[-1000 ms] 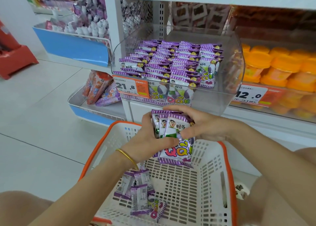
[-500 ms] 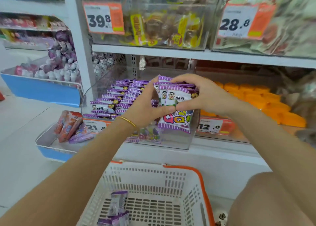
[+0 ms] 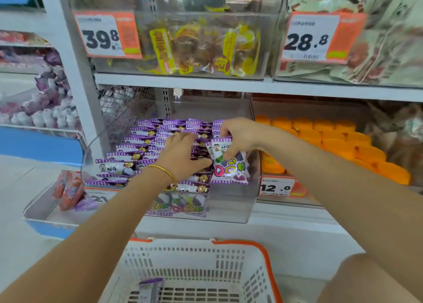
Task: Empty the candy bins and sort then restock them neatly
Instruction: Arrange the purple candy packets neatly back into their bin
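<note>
A clear plastic candy bin (image 3: 231,208) on the lower shelf holds neat rows of purple candy packets (image 3: 146,142). My right hand (image 3: 240,135) grips a small stack of purple packets (image 3: 229,163) upright at the bin's right side. My left hand (image 3: 180,156), with a gold bangle at the wrist, lies on the rows beside that stack, fingers stretched over the packets and thumb against the stack. Below, a white basket with an orange rim (image 3: 263,252) holds a leftover purple packet (image 3: 148,286).
An orange-lidded jelly bin (image 3: 332,140) stands to the right, with a 12.0 price tag (image 3: 275,188). Clear bins of wrapped snacks (image 3: 196,48) sit on the shelf above. A blue-edged tray (image 3: 43,213) with red and purple packs is at the left.
Both hands carried the stack of packets up from the basket and into the bin's right side. My left hand let go of the stack and spread over the rows.
</note>
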Tool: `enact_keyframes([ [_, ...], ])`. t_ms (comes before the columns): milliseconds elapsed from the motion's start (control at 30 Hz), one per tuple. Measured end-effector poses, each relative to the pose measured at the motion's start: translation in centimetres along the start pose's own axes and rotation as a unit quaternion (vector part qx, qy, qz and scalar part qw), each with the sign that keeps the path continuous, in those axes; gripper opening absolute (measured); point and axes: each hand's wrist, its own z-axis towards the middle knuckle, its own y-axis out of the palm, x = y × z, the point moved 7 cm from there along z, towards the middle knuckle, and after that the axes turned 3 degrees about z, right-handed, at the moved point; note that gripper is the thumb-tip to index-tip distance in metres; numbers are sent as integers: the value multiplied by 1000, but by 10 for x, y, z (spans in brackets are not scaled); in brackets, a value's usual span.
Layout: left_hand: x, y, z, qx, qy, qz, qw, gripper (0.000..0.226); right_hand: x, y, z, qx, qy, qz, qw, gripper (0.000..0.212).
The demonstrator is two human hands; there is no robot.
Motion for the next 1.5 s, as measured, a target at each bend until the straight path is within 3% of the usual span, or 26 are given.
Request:
enact_keyframes([
  [133,5,9,-8,-24,19,13,999,80,0,20,15,-10,11,-75,997,43],
  [267,11,8,-12,-21,39,36,998,67,2,39,20,-31,20,-117,992,63],
  [367,17,10,-11,-30,45,52,997,71,3,44,17,-32,30,-140,989,80],
  [500,22,13,-10,-42,37,66,996,81,2,41,12,-74,24,-132,988,86],
  [567,25,14,-10,-52,35,72,995,89,3,25,14,-72,13,-117,990,73],
  [667,30,18,-7,-79,40,77,993,97,9,-13,29,48,3,-125,991,34],
  [700,32,20,-6,-89,43,82,992,99,14,-19,36,71,8,-127,989,30],
  [867,37,29,2,-136,49,113,983,100,30,-3,67,31,49,-102,993,32],
  [1033,40,26,2,-110,41,107,987,91,34,4,82,43,73,-107,991,17],
  [1167,40,25,0,-93,44,91,991,84,37,6,77,62,97,-134,984,36],
  [1333,39,24,0,-96,45,88,990,84,32,-11,73,103,86,-152,979,38],
  [1500,33,10,-3,-57,45,60,996,74,31,-9,69,74,91,-165,979,34],
])
